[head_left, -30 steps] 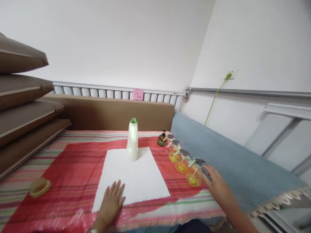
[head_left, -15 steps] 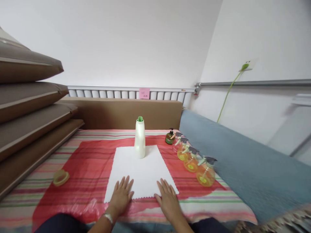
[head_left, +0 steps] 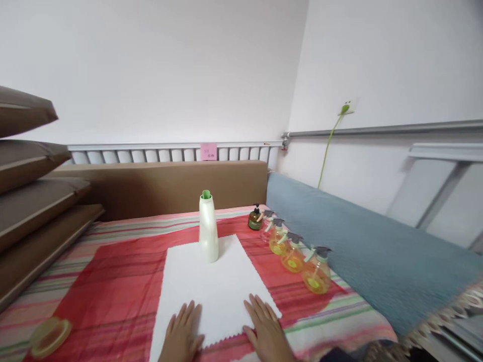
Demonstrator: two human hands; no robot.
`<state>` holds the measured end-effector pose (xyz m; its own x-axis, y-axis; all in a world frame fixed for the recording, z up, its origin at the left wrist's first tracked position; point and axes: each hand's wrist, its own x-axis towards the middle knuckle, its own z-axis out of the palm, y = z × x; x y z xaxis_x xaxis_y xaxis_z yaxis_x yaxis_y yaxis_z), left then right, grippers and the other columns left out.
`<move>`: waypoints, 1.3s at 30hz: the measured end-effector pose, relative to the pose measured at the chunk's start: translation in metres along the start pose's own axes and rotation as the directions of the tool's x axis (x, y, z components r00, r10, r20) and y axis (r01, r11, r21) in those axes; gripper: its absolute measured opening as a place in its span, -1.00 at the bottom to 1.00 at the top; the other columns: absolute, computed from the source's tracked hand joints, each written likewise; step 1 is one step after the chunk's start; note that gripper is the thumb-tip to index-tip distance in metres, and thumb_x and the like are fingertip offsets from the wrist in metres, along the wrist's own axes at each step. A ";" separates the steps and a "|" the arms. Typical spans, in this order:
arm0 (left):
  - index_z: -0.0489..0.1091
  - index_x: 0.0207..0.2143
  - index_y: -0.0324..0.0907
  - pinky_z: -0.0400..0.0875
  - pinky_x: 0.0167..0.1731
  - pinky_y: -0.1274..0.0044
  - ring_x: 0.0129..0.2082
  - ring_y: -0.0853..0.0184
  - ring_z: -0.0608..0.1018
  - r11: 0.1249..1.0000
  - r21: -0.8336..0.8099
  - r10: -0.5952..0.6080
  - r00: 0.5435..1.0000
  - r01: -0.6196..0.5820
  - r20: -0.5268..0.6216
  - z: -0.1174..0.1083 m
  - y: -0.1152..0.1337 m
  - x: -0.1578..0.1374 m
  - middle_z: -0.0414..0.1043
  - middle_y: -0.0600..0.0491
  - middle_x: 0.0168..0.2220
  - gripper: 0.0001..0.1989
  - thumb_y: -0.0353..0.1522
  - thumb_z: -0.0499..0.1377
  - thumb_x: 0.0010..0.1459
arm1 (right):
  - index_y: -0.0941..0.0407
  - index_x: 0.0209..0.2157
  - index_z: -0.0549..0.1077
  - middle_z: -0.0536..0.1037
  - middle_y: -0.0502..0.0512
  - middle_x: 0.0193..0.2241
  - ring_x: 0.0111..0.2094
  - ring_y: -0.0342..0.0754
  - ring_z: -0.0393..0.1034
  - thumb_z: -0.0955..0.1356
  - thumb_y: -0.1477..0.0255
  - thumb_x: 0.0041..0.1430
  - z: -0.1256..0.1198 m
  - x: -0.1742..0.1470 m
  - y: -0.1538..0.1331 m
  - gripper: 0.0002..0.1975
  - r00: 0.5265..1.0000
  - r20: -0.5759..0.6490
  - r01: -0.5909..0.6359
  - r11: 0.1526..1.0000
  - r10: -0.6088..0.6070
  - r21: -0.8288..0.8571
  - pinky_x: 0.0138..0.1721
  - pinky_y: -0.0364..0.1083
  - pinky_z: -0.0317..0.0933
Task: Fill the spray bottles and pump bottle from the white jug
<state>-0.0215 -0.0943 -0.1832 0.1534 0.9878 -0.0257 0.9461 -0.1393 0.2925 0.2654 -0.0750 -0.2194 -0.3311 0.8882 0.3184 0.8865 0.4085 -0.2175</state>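
Note:
My left hand (head_left: pixel 182 329) lies flat on the near left part of a white cloth (head_left: pixel 206 296) with scalloped edges, fingers stretched out. Flat across the cloth's near right corner rests my right hand (head_left: pixel 265 324), fingers slightly spread. Neither hand holds anything. A pale green-white plastic bottle (head_left: pixel 209 231) stands upright on the far part of the cloth, its green spout uncovered, apart from both hands. To the left, a translucent yellowish round cap (head_left: pixel 50 337) sits on the red sheet.
Several pump bottles (head_left: pixel 316 276) stand in a slanting row at right; the farthest, a dark green pump bottle (head_left: pixel 254 220), is smaller. Brown cushions (head_left: pixel 33 226) are stacked at left. A blue padded edge (head_left: pixel 350 241) borders the right side. A pink note (head_left: pixel 209 151) hangs on the radiator.
The view has turned to the right, so the scene sits farther left in the picture. Both hands stay flat on the cloth. The bottle still stands in the same place on it.

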 end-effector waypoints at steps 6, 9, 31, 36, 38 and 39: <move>0.37 -0.04 -0.12 0.29 0.03 0.37 0.01 0.20 0.42 0.869 -0.479 -0.001 0.967 -0.125 -0.255 -0.040 -0.044 0.029 0.41 -0.01 0.00 -0.55 -0.13 0.06 0.06 | -0.01 0.09 0.27 0.21 0.06 0.15 0.16 0.12 0.07 0.27 0.27 0.09 -0.007 0.006 0.005 -0.51 0.994 0.082 -0.077 0.993 0.070 0.093 0.13 0.13 0.03; 0.43 -0.15 -0.15 0.36 -0.06 0.36 -0.11 0.18 0.50 0.760 -0.634 -0.076 0.950 -0.142 -0.304 -0.069 -0.059 0.043 0.50 -0.04 -0.13 -0.57 -0.08 0.08 0.03 | 0.08 -0.05 0.43 0.36 0.17 0.05 0.10 0.14 0.17 0.26 0.20 0.08 -0.025 0.020 -0.005 -0.57 0.970 0.011 -0.240 0.948 0.243 0.211 0.11 0.13 0.07; 0.25 -0.68 -0.19 0.13 -0.71 0.61 -0.76 0.44 0.26 0.040 -0.999 -0.341 0.940 -0.008 -0.021 -0.116 -0.079 0.037 0.23 0.15 -0.79 -0.49 0.05 0.01 0.00 | 0.25 -0.30 0.45 0.52 0.23 -0.40 -0.51 -0.05 0.44 0.16 -0.18 -0.07 -0.069 0.156 -0.188 -0.25 0.854 0.383 -0.447 0.120 0.351 0.887 -0.47 -0.11 0.21; 0.30 -0.55 -0.21 0.15 -0.69 0.60 -0.74 0.44 0.29 -0.044 -0.999 -0.292 0.956 0.032 0.043 -0.108 -0.077 0.038 0.30 0.15 -0.71 -0.52 0.06 0.09 -0.07 | 0.25 -0.31 0.45 0.52 0.21 -0.42 -0.52 -0.06 0.44 0.16 -0.19 -0.07 -0.073 0.148 -0.187 -0.25 0.873 0.339 -0.402 0.125 0.351 0.907 -0.49 -0.13 0.20; 0.30 -0.53 -0.21 0.17 -0.68 0.60 -0.72 0.44 0.30 -0.054 -0.998 -0.279 0.959 0.038 0.052 -0.108 -0.078 0.038 0.32 0.14 -0.70 -0.52 0.06 0.10 -0.09 | 0.26 -0.31 0.45 0.52 0.21 -0.43 -0.54 -0.07 0.44 0.16 -0.19 -0.07 -0.072 0.147 -0.188 -0.25 0.870 0.342 -0.404 0.116 0.356 0.907 -0.51 -0.14 0.19; 0.31 -0.52 -0.21 0.18 -0.67 0.59 -0.71 0.43 0.30 -0.052 -0.998 -0.275 0.960 0.040 0.053 -0.109 -0.079 0.037 0.32 0.14 -0.69 -0.52 0.06 0.11 -0.10 | 0.26 -0.32 0.45 0.52 0.21 -0.43 -0.55 -0.07 0.44 0.16 -0.19 -0.07 -0.071 0.147 -0.189 -0.24 0.866 0.348 -0.410 0.110 0.358 0.905 -0.51 -0.14 0.19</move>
<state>-0.1214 -0.0391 -0.1032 -0.0982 0.9829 -0.1555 -0.3275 0.1157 0.9377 0.0721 -0.0367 -0.0661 -0.0824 0.9889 -0.1234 -0.0591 -0.1284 -0.9900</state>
